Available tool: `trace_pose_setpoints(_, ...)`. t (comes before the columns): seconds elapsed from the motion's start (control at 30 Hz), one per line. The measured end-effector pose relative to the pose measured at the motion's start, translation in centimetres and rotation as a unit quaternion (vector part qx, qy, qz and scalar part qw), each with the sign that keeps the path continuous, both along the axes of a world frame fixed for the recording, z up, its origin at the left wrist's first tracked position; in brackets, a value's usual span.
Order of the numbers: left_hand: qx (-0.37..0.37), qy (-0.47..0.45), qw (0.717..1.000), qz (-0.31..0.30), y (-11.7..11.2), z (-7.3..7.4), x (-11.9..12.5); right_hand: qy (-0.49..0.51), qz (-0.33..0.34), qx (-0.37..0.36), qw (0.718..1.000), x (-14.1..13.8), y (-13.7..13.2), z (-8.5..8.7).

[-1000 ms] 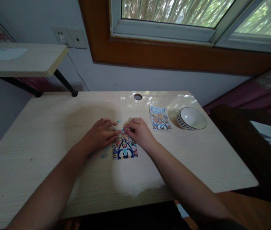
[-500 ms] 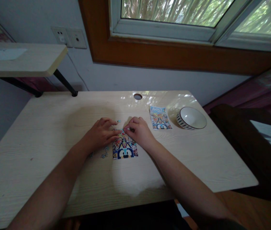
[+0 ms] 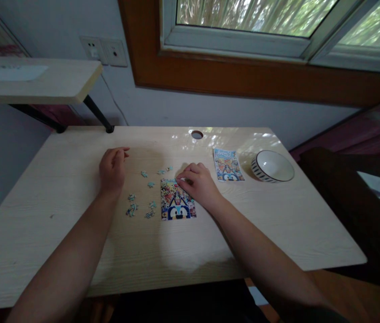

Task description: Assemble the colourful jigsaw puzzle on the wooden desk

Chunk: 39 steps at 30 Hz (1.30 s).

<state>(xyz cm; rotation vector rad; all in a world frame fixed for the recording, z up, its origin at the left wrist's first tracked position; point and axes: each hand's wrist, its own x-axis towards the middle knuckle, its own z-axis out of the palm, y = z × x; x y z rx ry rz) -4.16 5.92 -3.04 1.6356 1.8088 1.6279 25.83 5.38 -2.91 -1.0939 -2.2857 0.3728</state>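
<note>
A small jigsaw puzzle (image 3: 178, 202) lies on the table, mostly assembled, with a blue cartoon dog's face along its lower part. At its upper right edge, my right hand (image 3: 199, 185) has thumb and fingertips pinched on a puzzle piece, largely covered by the fingers. My left hand (image 3: 112, 170) is off to the left above the tabletop, turned on its side with fingers loosely bent and apart, holding nothing visible. Between the left hand and the puzzle lie several loose puzzle pieces (image 3: 131, 209), with others near its upper left corner (image 3: 165, 171).
Right of the puzzle is a printed picture sheet (image 3: 228, 166) showing the same design. Beside it stands a white bowl (image 3: 272, 166) with dark stripes. A cable hole (image 3: 197, 135) pierces the back of the table (image 3: 260, 224). A raised shelf (image 3: 58, 87) overhangs the back left.
My left hand has lifted off the puzzle and moved left and back, uncovering the loose pieces. My right hand stays at the puzzle's top edge. The view has shifted slightly.
</note>
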Motion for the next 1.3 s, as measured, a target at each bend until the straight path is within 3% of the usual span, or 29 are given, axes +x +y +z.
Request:
trace_pose_setpoints(0.13, -0.015, -0.083, 0.996, 0.021, 0.6, -0.8, -0.3, -0.005, 0.041, 0.013, 0.999, -0.7, -0.8, 0.4)
trace_pose_setpoints(0.33, -0.027, -0.07, 0.997, 0.019, 0.6, -0.7, -0.2, -0.017, 0.15, -0.008, 0.988, -2.6, -3.2, 1.3)
trace_pose_setpoints(0.53, -0.049, -0.055, 0.997, 0.028, 0.7, -0.8, -0.3, -0.044, 0.204, -0.022, 0.978, -4.0, -5.3, 1.3)
trace_pose_setpoints(1.3, -0.05, -0.019, 0.998, 0.019, 0.4, -0.1, 0.2, -0.06, 0.188, -0.008, 0.98, -5.7, -6.4, 0.7)
